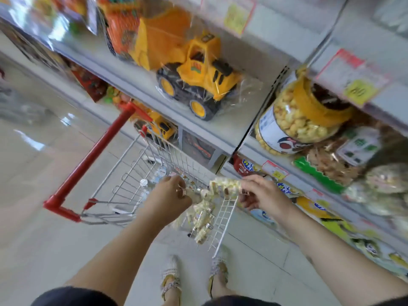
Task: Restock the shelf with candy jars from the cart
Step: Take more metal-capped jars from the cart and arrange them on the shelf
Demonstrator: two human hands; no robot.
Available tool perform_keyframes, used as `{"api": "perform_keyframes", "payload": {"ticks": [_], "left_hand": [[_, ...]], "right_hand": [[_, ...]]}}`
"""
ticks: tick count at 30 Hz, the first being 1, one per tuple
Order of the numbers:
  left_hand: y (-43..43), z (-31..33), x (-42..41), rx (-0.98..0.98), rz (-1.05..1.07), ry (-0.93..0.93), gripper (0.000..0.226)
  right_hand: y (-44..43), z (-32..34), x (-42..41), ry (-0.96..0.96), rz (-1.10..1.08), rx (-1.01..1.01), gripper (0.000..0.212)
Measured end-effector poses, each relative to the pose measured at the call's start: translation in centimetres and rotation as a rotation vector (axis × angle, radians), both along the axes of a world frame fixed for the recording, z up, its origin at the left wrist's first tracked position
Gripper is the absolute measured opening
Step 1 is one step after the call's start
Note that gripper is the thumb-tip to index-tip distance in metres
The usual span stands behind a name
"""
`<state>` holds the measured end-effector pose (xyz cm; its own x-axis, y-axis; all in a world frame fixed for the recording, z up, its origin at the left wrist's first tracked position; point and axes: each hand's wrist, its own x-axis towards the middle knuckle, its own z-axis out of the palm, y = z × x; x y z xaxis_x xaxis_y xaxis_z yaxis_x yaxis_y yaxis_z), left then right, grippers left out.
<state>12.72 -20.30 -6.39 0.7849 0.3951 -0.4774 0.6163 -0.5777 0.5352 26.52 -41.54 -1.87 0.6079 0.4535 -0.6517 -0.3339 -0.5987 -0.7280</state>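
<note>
Two bare arms reach over the cart (224, 219); the right hand (262, 195) pinches a small candy jar (225, 186) just above the cart's rim, near the shelf (223, 129); the left hand (170, 194) dips inside, fingers bent; I cannot tell its hold; more jars (203, 224) lie in the cart.

Open floor (39, 239) lies left of the cart (176, 157); shelves (220, 129) crowd the right.

Cart (176, 160) left of shelf (220, 129); jars (202, 217) in cart; truck (198, 80) on shelf, big jar (293, 120) to its right.
</note>
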Motion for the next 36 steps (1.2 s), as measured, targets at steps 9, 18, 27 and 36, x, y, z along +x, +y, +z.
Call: {"api": "perform_keyframes", "payload": {"ticks": [9, 18, 27, 36], "left_hand": [[-6.0, 20.0, 2.9, 0.024, -0.051, -0.521, 0.017], [-13.4, 27.9, 8.9, -0.009, -0.142, -0.749, 0.017], [-18.4, 29.4, 14.6, -0.053, -0.133, -0.85, 0.029], [-19.8, 29.2, 19.0, -0.069, -0.131, -0.9, 0.029]], "right_hand": [[-8.0, 16.6, 0.8, -0.388, -0.205, 0.204, 0.015], [-15.0, 26.8, 4.6, -0.83, -0.096, 0.099, 0.017], [-14.6, 29.6, 15.1, -1.202, 0.061, -0.35, 0.022], [-14.0, 27.9, 23.6, -1.224, -0.014, -0.599, 0.023]]}}
